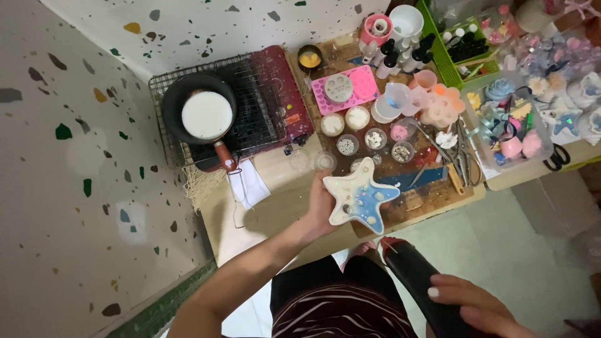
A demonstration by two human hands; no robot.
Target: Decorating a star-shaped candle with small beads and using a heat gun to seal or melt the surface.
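Note:
My left hand (320, 209) holds a white star-shaped dish (359, 198) by its left edge, above the front of a low wooden table (282, 206). The dish is filled with white and blue material, and small shells lie in it. My right hand (479, 307) rests on my right leg, which is covered in dark cloth, at the lower right; its fingers lie flat and hold nothing.
A black pan of white liquid (206, 116) sits on a wire rack over a red portable stove (275, 100). A pink mould tray (346, 89), small glass bowls (374, 139), cups, scissors (556, 158), pliers and a clear box of decorations (513, 125) crowd the table behind.

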